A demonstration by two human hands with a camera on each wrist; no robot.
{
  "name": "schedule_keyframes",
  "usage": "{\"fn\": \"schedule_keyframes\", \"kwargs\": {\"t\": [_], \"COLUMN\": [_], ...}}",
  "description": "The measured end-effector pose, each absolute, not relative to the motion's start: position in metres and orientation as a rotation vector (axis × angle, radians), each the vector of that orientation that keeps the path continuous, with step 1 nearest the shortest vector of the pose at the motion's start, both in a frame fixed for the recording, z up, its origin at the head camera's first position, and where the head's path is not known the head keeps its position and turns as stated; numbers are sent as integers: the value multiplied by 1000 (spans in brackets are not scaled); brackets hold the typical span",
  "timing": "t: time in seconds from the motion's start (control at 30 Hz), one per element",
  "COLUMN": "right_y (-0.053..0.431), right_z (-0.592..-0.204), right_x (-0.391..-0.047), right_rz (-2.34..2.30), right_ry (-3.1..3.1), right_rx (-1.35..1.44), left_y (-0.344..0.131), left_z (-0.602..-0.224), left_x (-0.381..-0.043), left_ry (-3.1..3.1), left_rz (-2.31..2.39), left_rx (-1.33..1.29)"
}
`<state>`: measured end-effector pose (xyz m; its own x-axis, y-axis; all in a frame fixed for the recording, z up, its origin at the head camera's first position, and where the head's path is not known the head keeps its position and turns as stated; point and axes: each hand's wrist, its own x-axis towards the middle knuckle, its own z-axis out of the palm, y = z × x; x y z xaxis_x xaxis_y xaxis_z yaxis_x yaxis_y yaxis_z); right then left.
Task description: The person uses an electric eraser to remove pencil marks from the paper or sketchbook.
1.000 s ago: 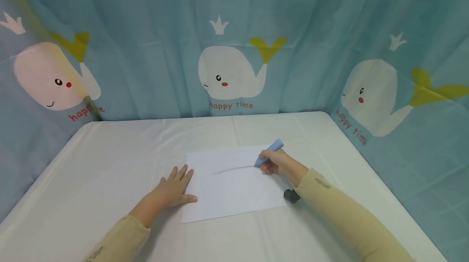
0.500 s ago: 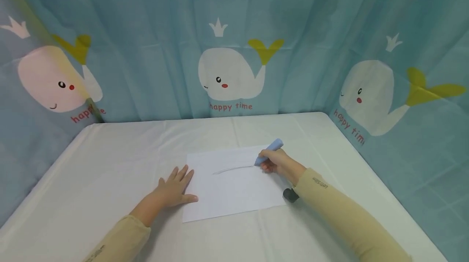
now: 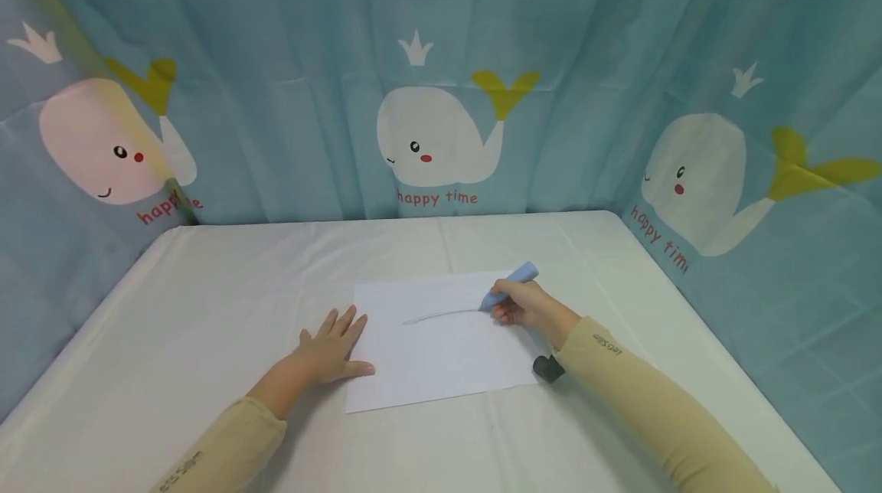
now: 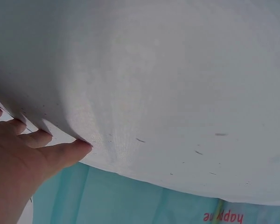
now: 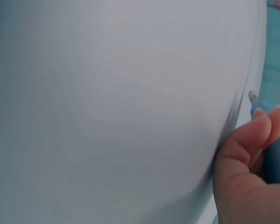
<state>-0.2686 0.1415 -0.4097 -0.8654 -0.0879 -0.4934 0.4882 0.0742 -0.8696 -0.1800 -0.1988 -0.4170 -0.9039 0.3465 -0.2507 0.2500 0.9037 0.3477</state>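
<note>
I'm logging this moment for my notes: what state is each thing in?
Paper: flat, marked with a thin line
Blue pen: tip bare, slanted, at the line's right end
Left hand: fingers spread at the paper's left edge
Right hand: pinching the pen
White table cover: lightly creased
Curtain: hanging in folds

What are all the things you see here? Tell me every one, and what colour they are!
Pen: one, blue, in the right hand
Paper: one, white, on the table
Drawn line: one, greyish, on the paper
Table: one, white top, under the paper
Black object: one, black, partly hidden by the right sleeve
Curtain: blue-green, around the table
Whales: three, mostly white with yellow tails, on the curtain
Crowns: three, white, above the whales
"Happy time" words: three, red, below the whales
Sleeves: two, beige, on the arms
Hands: two, left at the paper's left edge, right holding the pen
</note>
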Motion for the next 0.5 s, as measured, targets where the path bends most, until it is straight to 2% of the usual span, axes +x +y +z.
{"fn": "schedule_keyframes", "kwargs": {"t": [0.5], "right_y": [133], "right_z": [-410], "right_x": [-269], "right_rz": [-1788], "right_ry": [1992], "right_rx": [427], "left_y": [-198], "left_z": [-416], "left_x": [-178], "left_ry": [2758], "left_rz": [438], "left_rx": [437]}}
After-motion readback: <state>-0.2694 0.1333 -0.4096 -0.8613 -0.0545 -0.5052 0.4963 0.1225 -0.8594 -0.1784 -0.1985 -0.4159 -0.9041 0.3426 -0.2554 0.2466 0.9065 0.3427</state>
